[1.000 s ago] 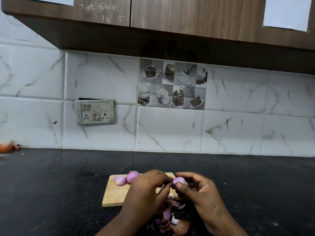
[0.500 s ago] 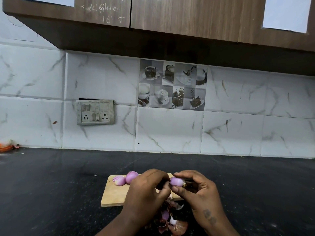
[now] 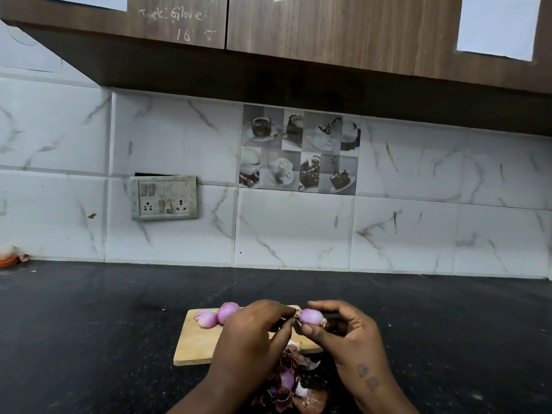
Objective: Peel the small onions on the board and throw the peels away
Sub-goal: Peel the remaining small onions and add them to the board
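A small wooden board [image 3: 197,342] lies on the black counter. Two peeled purple onions [image 3: 219,315] sit at its far left corner. Above the board's right half, my right hand [image 3: 346,339] pinches another small purple onion [image 3: 310,317] between thumb and fingers. My left hand [image 3: 254,333] pinches a bit of dry skin at that onion's left tip. A heap of purple and brown peels [image 3: 291,383] lies on the counter just in front of the board, between my wrists.
The black counter [image 3: 89,324] runs wide to both sides. A tiled wall with a switch and socket panel [image 3: 164,198] stands behind it. Brown wall cabinets [image 3: 298,31] hang overhead. An orange object [image 3: 10,258] sits at the far left edge.
My hands stay over the board with the onion between them; the right hand has turned the onion a little and the left fingers have shifted to its left tip.
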`<state>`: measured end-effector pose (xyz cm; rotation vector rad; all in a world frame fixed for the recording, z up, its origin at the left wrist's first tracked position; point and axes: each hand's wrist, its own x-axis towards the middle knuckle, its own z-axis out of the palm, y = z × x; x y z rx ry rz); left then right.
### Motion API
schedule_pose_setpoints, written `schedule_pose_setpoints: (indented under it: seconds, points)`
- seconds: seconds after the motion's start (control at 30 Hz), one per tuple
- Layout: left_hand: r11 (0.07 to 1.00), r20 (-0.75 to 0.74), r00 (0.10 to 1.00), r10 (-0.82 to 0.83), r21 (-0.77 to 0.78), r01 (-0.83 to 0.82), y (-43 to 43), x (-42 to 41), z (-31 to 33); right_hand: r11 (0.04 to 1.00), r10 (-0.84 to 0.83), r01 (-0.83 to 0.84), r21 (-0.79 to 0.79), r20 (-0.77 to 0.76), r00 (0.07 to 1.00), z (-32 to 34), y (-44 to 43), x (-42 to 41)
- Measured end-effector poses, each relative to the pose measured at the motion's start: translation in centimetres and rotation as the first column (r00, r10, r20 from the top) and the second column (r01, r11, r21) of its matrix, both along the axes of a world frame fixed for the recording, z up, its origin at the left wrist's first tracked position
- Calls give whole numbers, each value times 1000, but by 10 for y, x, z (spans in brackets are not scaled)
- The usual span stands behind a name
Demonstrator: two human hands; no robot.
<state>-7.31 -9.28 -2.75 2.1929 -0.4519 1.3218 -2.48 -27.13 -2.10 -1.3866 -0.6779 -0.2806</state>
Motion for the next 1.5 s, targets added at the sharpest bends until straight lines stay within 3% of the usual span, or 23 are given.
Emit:
schedule_pose_setpoints:
  seconds: [0.2,0.4,0.57,0.7,0.8,0.9,1.1,1.3,1.5]
  points:
    - [991,26,991,130,20,-131,-4,-4,3,999,-5,5,-33,-7,1000,1,5,-5]
    - [994,-49,993,105,-34,-107,-6,-1,5,999,26,-27,-27,-44,999,1,4,-7]
    - [967,-145,988,-55,-255,16,-4,-2,7,994,105,-103,28,-118,987,1,3,-5]
    - [848,-181,936,-301,-501,175,-3,-4,9,981,181,-165,103,-177,967,2,4,-3]
    - [787,-162,904,-395,-567,242,-4,-6,13,977,195,-172,129,-194,961,3,5,-3]
    - [824,-154,923,-353,-518,228,-4,-8,13,984,150,-127,124,-203,968,3,7,-1]
    - [956,-186,972,-147,-280,91,-1,-2,9,991,108,-87,104,-216,971,3,2,0]
    - [955,-140,972,-191,-253,152,0,0,7,990,121,-103,91,-220,968,4,2,-1]
    - [975,-49,977,-210,-84,205,-4,-3,7,988,150,-135,74,-244,958,5,3,-3]
